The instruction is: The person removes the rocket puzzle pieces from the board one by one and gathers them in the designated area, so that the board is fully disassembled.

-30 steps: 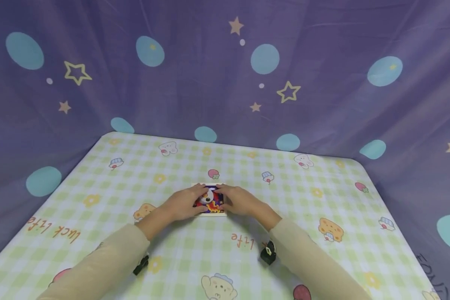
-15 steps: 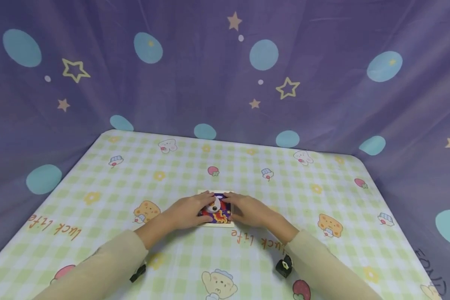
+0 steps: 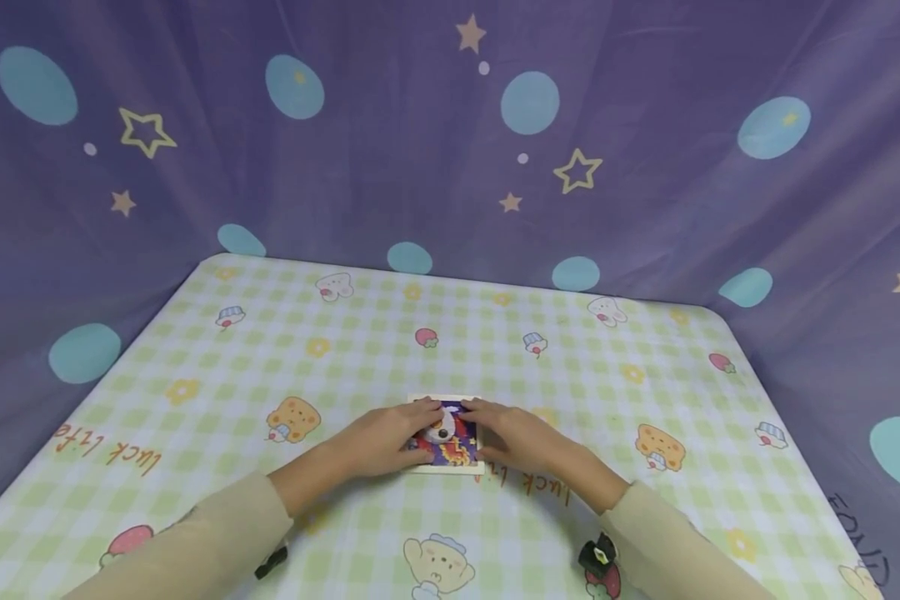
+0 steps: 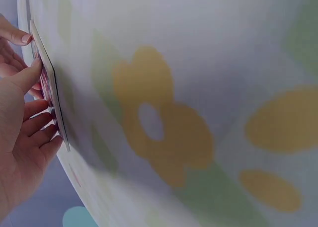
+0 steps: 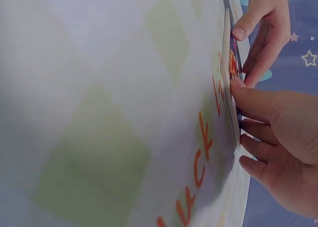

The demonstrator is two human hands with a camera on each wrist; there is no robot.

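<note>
A small square picture board (image 3: 457,454) with a cream border lies flat on the tablecloth, near the middle of the head view. Its picture shows a white animal head over purple, red and yellow. My left hand (image 3: 386,437) rests on its left side, thumb toward the near edge and fingertips toward the far one. On the right side my right hand (image 3: 521,433) touches it the same way, fingers gently bent. Both wrist views show the board (image 4: 52,88) edge-on, with the thumbs and fingertips on its face. The hands hide parts of the picture's left and right sides.
A checked tablecloth (image 3: 345,533) printed with flowers, strawberries and cartoon figures covers the table. Behind it and at both sides hangs a purple curtain (image 3: 420,167) with stars and blue ovals. A dark wrist device (image 3: 598,557) shows below the right sleeve.
The picture board has slid over the cloth toward me and a little to the right, both hands staying on it. The head view has also tilted slightly.
</note>
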